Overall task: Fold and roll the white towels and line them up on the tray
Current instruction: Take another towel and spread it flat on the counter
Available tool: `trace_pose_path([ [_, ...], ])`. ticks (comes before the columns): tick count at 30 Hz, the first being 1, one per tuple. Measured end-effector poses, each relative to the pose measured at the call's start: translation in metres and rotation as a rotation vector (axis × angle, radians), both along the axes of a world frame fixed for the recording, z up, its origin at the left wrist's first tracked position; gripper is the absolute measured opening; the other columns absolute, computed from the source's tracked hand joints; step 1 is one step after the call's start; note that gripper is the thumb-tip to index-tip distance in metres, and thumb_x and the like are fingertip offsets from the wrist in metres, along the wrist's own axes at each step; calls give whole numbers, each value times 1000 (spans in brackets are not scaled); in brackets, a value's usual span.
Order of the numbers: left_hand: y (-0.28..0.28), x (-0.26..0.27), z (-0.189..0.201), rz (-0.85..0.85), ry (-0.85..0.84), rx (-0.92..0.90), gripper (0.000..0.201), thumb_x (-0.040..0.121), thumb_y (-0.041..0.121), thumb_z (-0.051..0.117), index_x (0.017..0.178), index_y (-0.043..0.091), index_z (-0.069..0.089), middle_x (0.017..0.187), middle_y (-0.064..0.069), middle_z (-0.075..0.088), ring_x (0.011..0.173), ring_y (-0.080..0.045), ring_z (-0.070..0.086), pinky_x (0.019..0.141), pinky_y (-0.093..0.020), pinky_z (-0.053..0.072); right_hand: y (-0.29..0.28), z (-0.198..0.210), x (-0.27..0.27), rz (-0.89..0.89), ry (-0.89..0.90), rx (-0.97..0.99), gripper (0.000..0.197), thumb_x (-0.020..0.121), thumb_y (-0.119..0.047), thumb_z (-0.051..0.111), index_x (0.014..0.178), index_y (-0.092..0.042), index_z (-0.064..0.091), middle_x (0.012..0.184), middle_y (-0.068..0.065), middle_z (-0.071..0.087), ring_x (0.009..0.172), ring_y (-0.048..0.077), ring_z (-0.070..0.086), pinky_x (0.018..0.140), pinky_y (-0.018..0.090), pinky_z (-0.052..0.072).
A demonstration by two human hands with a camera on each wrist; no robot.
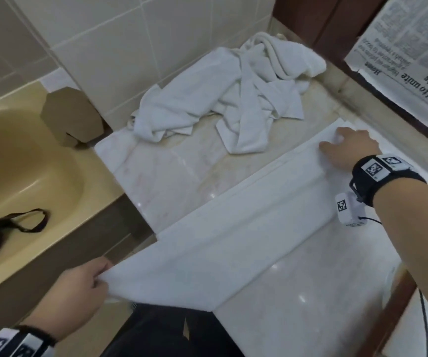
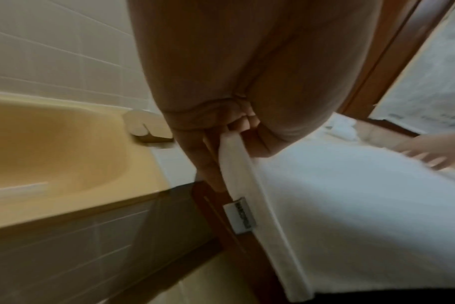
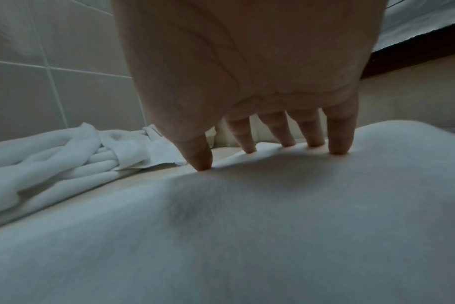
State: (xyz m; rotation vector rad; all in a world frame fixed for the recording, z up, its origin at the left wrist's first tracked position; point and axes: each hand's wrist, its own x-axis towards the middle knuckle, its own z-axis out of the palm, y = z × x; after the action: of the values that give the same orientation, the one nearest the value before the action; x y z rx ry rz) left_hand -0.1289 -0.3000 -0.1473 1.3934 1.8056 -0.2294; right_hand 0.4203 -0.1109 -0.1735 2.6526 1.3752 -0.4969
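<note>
Marble-look countertop, pale and glossy, carries everything, with a yellow-beige bathtub beside it on the left. Across the counter, running diagonally from the near left edge to the far right, lies a long white towel folded into a flat band; its surface is smooth, with a raised lengthwise fold line along its far side, and its near end overhangs the counter edge. Farther back, against the tiled wall, a second white towel sits in a crumpled, twisted heap, apart from the folded one. A sheet of newspaper hangs at the far right. The left hand pinches the near end of the folded towel between thumb and curled fingers; a small label is sewn on the hem just below that grip. The right hand is spread, fingertips pressing down on the towel's far end.
</note>
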Motion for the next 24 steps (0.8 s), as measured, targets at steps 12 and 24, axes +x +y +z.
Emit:
trace_pose_path([
  [12, 24, 111, -24, -265, -20, 638, 32, 94, 34, 68, 121, 18, 71, 107, 1, 63, 98, -23, 52, 85, -43, 54, 18, 34, 27, -107, 68, 154, 45, 89, -31, 68, 132, -24, 55, 121, 12, 65, 100, 36, 64, 82, 37, 50],
  [24, 33, 118, -26, -182, -21, 560, 11, 91, 31, 74, 97, 26, 68, 91, 11, 58, 90, -18, 47, 81, -41, 51, 12, 43, 28, -131, 198, 117, 30, 83, -52, 66, 102, -30, 70, 93, -1, 73, 82, 28, 69, 85, 43, 59],
])
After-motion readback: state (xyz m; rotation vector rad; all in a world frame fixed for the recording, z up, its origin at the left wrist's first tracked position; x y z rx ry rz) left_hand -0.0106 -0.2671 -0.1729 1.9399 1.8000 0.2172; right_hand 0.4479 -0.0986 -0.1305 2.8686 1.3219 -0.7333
